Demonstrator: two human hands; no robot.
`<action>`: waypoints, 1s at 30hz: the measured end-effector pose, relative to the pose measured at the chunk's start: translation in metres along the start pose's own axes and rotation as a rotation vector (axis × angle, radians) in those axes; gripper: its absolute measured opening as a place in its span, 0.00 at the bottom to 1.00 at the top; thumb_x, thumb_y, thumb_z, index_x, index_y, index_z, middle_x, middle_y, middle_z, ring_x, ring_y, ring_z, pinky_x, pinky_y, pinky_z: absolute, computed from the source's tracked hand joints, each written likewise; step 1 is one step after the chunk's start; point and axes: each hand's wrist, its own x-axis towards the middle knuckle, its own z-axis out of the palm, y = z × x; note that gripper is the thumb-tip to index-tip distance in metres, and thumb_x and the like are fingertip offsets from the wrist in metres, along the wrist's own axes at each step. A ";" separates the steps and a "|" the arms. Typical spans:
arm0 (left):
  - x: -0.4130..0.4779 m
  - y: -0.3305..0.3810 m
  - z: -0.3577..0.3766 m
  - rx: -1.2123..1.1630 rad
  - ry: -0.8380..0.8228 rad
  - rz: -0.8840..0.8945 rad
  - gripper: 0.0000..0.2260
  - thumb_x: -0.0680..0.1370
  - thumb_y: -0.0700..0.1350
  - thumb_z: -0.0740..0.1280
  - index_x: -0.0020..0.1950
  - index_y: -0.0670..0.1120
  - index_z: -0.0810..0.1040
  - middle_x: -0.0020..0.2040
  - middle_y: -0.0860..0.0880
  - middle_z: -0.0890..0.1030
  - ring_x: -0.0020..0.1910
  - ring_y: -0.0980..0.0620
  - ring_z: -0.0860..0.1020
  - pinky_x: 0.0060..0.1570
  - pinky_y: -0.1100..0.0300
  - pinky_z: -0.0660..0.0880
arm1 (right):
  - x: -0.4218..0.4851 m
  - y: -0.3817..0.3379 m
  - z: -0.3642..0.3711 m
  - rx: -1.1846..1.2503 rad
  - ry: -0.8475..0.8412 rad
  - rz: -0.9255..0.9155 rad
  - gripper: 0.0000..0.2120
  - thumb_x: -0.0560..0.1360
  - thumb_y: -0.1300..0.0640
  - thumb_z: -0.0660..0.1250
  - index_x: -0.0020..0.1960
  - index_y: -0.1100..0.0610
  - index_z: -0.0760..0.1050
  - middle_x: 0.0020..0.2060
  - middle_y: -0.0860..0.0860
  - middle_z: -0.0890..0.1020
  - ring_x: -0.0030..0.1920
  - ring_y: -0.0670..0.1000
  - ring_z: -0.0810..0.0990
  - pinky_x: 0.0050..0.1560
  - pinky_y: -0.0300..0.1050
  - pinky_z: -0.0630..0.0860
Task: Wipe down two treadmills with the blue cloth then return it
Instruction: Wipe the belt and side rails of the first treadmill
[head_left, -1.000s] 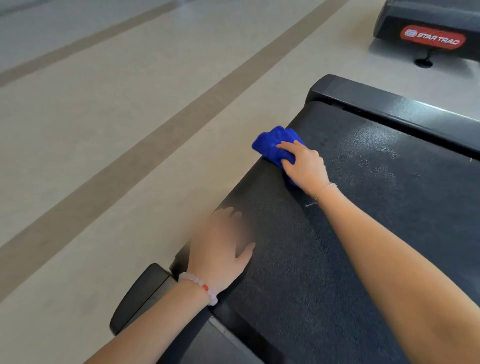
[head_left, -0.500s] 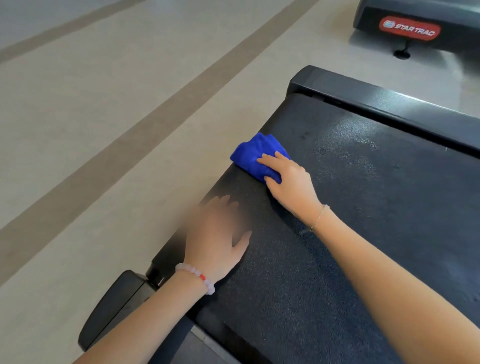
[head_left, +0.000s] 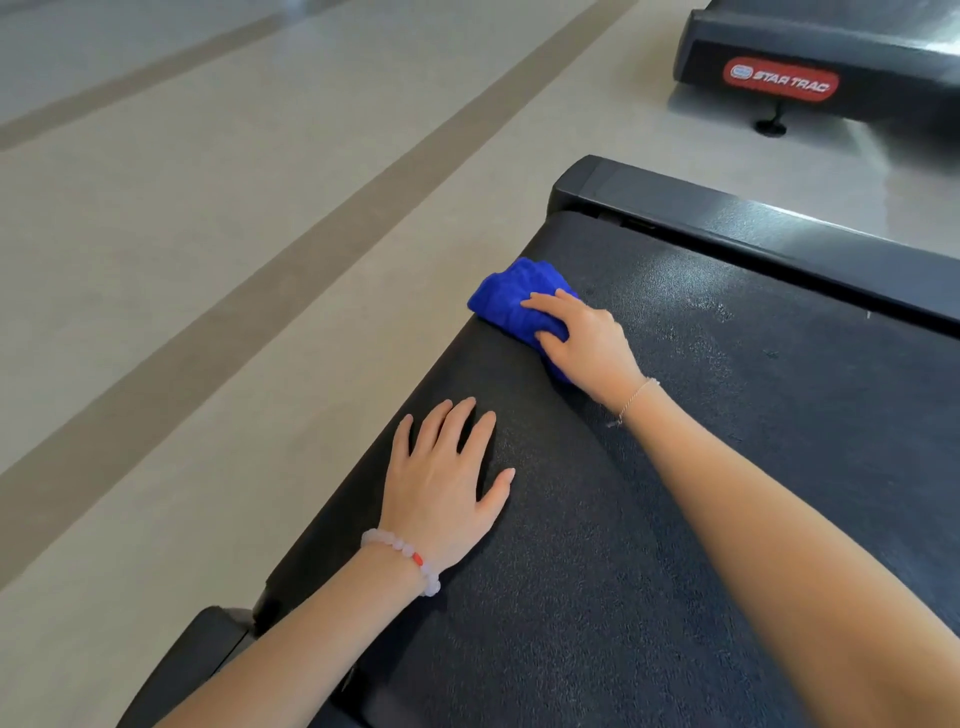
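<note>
Right hand (head_left: 587, 343) presses bunched blue cloth (head_left: 511, 296) onto pebbled belt (head_left: 675, 519).

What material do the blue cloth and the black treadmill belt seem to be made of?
Blue cloth: probably microfibre or terry, matte; its fuzzy nap and soft bunched folds suggest it. Treadmill belt: apparently rubber or PVC, matte black, with a fine pebbled grain and a dull sheen.
</note>
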 end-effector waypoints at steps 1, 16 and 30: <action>0.006 0.000 0.001 0.001 0.005 0.004 0.27 0.75 0.61 0.51 0.64 0.47 0.76 0.64 0.45 0.76 0.63 0.44 0.74 0.59 0.42 0.72 | 0.009 0.006 -0.003 0.012 0.011 0.029 0.19 0.76 0.59 0.61 0.65 0.45 0.72 0.62 0.49 0.76 0.66 0.56 0.70 0.61 0.50 0.67; 0.031 0.002 0.011 -0.015 0.052 0.026 0.25 0.75 0.59 0.53 0.64 0.47 0.75 0.66 0.46 0.74 0.63 0.42 0.73 0.59 0.41 0.71 | 0.074 0.046 -0.026 0.040 0.020 0.134 0.20 0.77 0.57 0.60 0.67 0.45 0.70 0.65 0.53 0.74 0.68 0.59 0.67 0.63 0.51 0.65; 0.052 0.004 0.014 -0.001 0.083 0.033 0.24 0.75 0.59 0.53 0.64 0.49 0.75 0.65 0.47 0.74 0.61 0.42 0.72 0.57 0.43 0.70 | 0.060 0.040 -0.028 0.027 0.082 0.133 0.21 0.76 0.61 0.58 0.68 0.50 0.70 0.64 0.57 0.74 0.72 0.56 0.63 0.61 0.44 0.63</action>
